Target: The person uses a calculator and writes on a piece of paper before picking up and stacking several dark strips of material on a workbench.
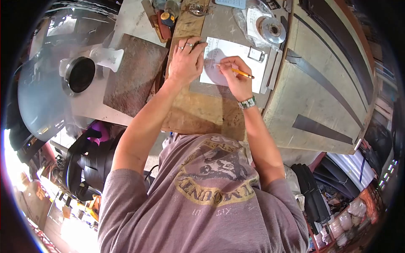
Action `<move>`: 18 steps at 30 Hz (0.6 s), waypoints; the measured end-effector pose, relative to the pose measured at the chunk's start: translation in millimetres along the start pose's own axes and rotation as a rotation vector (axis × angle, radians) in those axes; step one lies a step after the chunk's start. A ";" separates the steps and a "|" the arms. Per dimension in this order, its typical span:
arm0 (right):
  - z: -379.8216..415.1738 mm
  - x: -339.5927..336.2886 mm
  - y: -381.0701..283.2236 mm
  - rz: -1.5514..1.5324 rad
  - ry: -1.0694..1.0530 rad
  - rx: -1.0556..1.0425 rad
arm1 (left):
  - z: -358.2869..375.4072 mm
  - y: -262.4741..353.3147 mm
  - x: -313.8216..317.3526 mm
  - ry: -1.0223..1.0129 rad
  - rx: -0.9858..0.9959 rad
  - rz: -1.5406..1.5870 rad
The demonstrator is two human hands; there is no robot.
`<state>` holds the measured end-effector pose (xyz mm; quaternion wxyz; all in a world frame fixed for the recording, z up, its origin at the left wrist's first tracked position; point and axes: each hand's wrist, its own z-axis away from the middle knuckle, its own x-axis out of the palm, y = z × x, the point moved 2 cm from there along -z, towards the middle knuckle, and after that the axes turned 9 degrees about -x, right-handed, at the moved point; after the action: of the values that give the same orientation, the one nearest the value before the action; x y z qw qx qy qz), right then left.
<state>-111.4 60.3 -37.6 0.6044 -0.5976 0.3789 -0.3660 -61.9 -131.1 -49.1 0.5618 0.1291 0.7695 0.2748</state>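
A white sheet of paper point(249, 84) with handwriting near its left side lies on the dark board of the bench. My right hand point(237, 78) is closed around a yellow pencil point(242, 73), whose tip points left at the writing. On the right wrist is a patterned band. My left hand point(185, 61) rests at the paper's left edge, fingers bent and close to its upper left corner; a ring shows on it. Nothing can be seen held in the left hand. A small dark-framed item point(256, 55) lies on the paper's upper right part.
A clear bag with a silver disc point(271, 29) lies beyond the paper. Left of my hands are a brown plate point(134, 74) and a round black-faced object point(81, 74). A yellow-and-black tape point(167, 18) sits at the back. Dark strips point(322, 130) lie on the right panel.
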 end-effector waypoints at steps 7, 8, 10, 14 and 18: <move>-8.2 18.2 23.0 0.239 0.078 -0.193 | 1.2 -1.8 2.6 0.004 -0.036 0.017; -8.5 20.3 24.2 0.261 0.100 -0.215 | 0.6 -2.7 3.7 0.009 -0.032 0.020; -8.9 21.7 24.3 0.286 0.106 -0.205 | 0.9 -3.5 4.5 0.017 -0.022 0.026; -10.7 23.6 25.0 0.375 0.126 -0.250 | 1.3 -3.2 5.3 0.012 -0.027 0.000; -10.1 22.2 31.9 0.424 0.109 -0.283 | 0.2 -0.4 3.2 0.024 -0.018 -0.048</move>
<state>-110.9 36.4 -69.9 0.5566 -0.5627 0.5754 -0.2060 -62.7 -129.7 -51.9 0.5601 0.1026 0.7765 0.2697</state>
